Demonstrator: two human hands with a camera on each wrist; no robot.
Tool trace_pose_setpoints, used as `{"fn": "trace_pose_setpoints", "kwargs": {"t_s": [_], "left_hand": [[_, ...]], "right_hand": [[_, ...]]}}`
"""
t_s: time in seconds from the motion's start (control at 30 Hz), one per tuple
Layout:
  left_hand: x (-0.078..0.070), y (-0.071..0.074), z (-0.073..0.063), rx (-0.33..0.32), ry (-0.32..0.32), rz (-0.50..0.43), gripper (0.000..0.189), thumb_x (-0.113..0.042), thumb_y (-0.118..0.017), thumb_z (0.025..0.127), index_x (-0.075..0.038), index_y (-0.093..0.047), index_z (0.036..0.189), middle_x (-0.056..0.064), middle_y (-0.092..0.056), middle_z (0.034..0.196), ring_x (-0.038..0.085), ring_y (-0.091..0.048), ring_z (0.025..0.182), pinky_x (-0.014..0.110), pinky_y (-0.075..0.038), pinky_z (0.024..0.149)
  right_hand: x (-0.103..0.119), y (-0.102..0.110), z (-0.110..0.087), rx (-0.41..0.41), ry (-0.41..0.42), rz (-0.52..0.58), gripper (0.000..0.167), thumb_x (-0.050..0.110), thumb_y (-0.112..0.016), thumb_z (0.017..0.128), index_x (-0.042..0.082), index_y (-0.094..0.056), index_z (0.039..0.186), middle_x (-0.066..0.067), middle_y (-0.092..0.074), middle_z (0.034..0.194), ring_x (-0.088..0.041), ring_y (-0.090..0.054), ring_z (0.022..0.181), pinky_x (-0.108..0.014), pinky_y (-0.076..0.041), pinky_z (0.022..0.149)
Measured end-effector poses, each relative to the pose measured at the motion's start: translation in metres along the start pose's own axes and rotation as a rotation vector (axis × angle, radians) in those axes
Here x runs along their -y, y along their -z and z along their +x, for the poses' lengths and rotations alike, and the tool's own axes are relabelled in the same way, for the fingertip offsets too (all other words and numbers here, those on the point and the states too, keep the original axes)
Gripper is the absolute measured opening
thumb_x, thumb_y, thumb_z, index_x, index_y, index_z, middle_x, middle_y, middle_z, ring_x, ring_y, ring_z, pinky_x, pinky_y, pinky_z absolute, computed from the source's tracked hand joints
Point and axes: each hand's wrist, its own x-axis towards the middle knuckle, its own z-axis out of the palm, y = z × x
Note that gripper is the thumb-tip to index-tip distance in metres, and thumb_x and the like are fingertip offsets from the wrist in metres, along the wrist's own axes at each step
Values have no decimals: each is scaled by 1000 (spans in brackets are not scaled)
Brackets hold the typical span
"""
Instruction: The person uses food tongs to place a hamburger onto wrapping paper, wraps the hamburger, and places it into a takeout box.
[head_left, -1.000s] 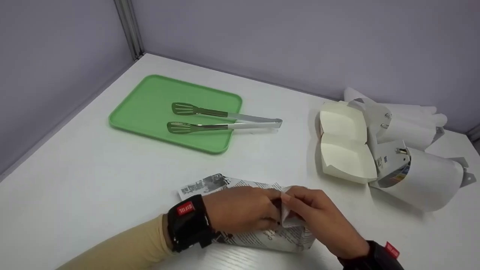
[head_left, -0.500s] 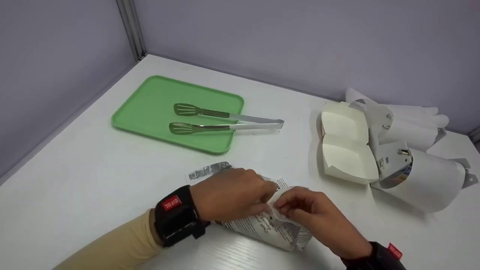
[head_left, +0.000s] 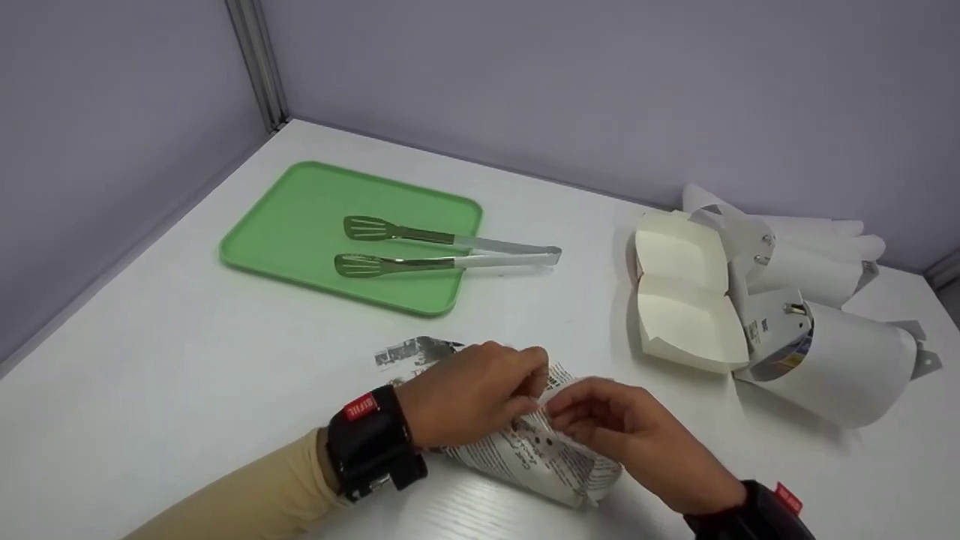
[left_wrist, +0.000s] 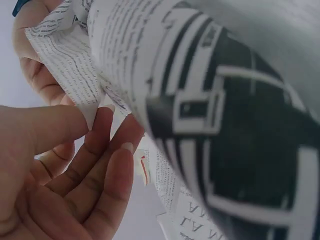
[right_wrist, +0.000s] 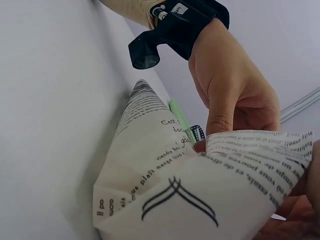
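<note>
A sheet of newspaper-print wrapping paper [head_left: 525, 457], folded into a bundle, lies near the front of the table; whatever it may contain is hidden. The left hand [head_left: 476, 390] pinches a corner of the paper between thumb and finger, as the left wrist view shows closely. Just to its right, the right hand [head_left: 637, 431] holds the raised edge of the same paper with curled fingers. In the right wrist view the lifted flap [right_wrist: 260, 155] spans between both hands, and the paper [right_wrist: 145, 150] tapers to a point away from the camera.
Metal tongs [head_left: 502, 259] lie spread, their slotted ends over a green tray [head_left: 300, 277]. An opened white food box [head_left: 686, 315] stands at right, beside white curled holders [head_left: 847, 367] with metal fasteners. Grey walls border the table [head_left: 150, 360].
Over the last second the left hand has lifted and turned at the paper, its wrist shifting slightly. The flap between the hands has changed shape. The right hand stays in nearly the same place.
</note>
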Motion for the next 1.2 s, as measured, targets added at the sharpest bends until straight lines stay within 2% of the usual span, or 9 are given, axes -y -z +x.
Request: {"fn": "trace_pose_setpoints", "kwargs": {"t_s": [0.1,0.23,0.4,0.47,0.53,0.77,0.97,1.07,1.2], "left_hand": [[1,-1,0,-10,8,-12,6,-13,-65,98,-15,-60,95,-8,-59,80,3,-54,72,18,-47,66],[2,-3,-1,-11,12,-14,4,-11,-62,99,-15,-62,101,-7,-61,83,5,-55,75,19,-48,69],[3,-3,0,-7,24,-13,7,-11,-59,101,-14,-66,103,-5,-66,90,6,-58,83,22,-50,78],[2,-4,1,-8,33,-10,8,-12,-59,101,-13,-66,103,-5,-67,92,6,-59,86,22,-51,81],[2,-4,2,-11,46,-13,8,-12,-60,101,-13,-67,104,-4,-68,93,7,-59,87,23,-51,82],[4,-6,1,-24,61,-10,8,-11,-59,101,-13,-67,104,-3,-69,97,7,-59,88,22,-52,81],[4,-8,1,-22,42,34,11,-10,-57,102,-12,-67,106,-1,-71,100,7,-62,90,21,-53,80],[4,-9,1,-19,19,58,11,-11,-57,102,-12,-67,106,-1,-71,100,7,-63,90,21,-54,81],[4,-10,2,-24,7,82,11,-13,-57,102,-12,-67,107,0,-72,101,9,-66,94,23,-55,85]], "right_hand": [[-1,-1,-1,-27,62,-94,23,5,-64,97,5,-64,120,-13,-64,115,-12,-65,102,-23,-56,90],[-3,-5,-5,-123,166,-379,23,7,-72,92,19,-67,111,1,-63,112,-7,-61,94,-22,-55,81],[-8,-11,-16,-272,246,-820,31,13,-80,86,24,-68,112,13,-55,121,-3,-51,106,-23,-54,86],[-10,-12,-21,-311,274,-953,33,16,-81,85,23,-69,115,13,-54,126,-4,-50,112,-26,-55,89],[-12,-13,-24,-333,295,-1036,35,20,-81,86,24,-69,119,11,-54,130,-5,-51,117,-31,-56,91],[-19,-20,-25,-356,365,-1244,38,37,-73,92,19,-71,126,4,-58,143,-21,-56,132,-42,-56,99],[-21,-28,-23,-251,193,-1293,61,62,-49,99,25,-55,147,-2,-51,155,-24,-53,139,-43,-53,104],[-20,-29,-23,-216,158,-1300,67,65,-46,98,24,-49,152,-3,-46,158,-25,-51,140,-44,-53,103],[-18,-32,-23,-216,142,-1312,75,70,-46,95,20,-50,151,-6,-47,158,-28,-49,142,-46,-49,108]]}}
